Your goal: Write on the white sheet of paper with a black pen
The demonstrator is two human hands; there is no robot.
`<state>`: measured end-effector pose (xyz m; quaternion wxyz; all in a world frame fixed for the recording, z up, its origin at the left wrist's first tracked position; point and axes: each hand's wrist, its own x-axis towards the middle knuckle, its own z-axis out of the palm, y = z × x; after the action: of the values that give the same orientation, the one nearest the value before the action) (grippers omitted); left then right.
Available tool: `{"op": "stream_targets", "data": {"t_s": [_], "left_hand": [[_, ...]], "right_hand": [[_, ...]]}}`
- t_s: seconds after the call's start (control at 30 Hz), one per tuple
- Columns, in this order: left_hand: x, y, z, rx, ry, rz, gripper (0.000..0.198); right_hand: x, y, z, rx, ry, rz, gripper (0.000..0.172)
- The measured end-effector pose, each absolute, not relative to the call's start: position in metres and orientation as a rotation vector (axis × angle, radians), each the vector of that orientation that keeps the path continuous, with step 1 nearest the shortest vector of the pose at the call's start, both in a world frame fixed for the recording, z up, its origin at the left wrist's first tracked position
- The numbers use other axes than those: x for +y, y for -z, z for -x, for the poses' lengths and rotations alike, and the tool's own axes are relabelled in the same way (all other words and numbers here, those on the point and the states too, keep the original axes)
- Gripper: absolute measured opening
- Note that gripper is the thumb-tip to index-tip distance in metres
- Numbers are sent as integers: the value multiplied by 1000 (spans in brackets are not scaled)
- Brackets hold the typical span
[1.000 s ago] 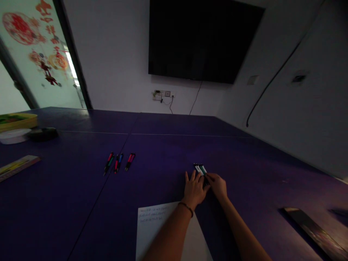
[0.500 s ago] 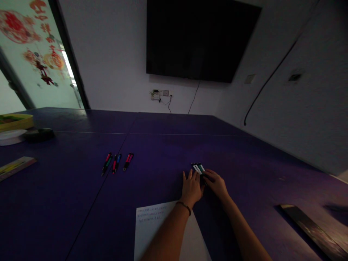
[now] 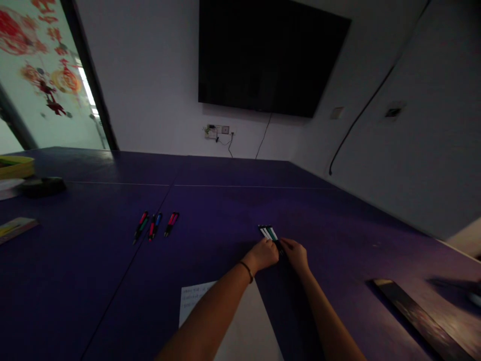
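A row of several pens (image 3: 269, 232) with white and green barrels lies side by side on the purple table. My left hand (image 3: 264, 254), with a dark band at the wrist, has its fingers curled in against the left side of the row. From the right, my right hand (image 3: 295, 254) presses its drawn-together fingertips to the row's other edge. The near ends of the pens show dark between the hands, partly covered. Below my left forearm lies a white sheet of paper (image 3: 246, 326) with handwriting at its top left.
To the left lie pink-and-green pens (image 3: 141, 226), red and blue pens (image 3: 155, 226) and pink pens (image 3: 172, 224). A long dark box (image 3: 417, 316) is at the right. A yellow basket (image 3: 17, 168), a black object (image 3: 43, 186) and a flat box (image 3: 17, 229) stand far left.
My left hand's spread fingers have curled in at the pens. My right hand stays at their right side, its fingers drawn closer together. The whole view has shifted slightly.
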<state>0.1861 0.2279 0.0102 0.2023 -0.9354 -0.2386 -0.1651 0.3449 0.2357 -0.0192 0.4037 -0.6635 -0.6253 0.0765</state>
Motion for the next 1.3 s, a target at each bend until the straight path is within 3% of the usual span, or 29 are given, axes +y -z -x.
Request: {"op": "stream_targets", "data": {"t_s": [0.37, 1.3], "left_hand": [[237, -6, -186, -370, 354, 2580, 19], [242, -5, -171, -347, 449, 2605, 16]], "right_hand": [[235, 22, -342, -1603, -196, 1654, 28], [234, 20, -340, -1660, -189, 1590, 24]]}}
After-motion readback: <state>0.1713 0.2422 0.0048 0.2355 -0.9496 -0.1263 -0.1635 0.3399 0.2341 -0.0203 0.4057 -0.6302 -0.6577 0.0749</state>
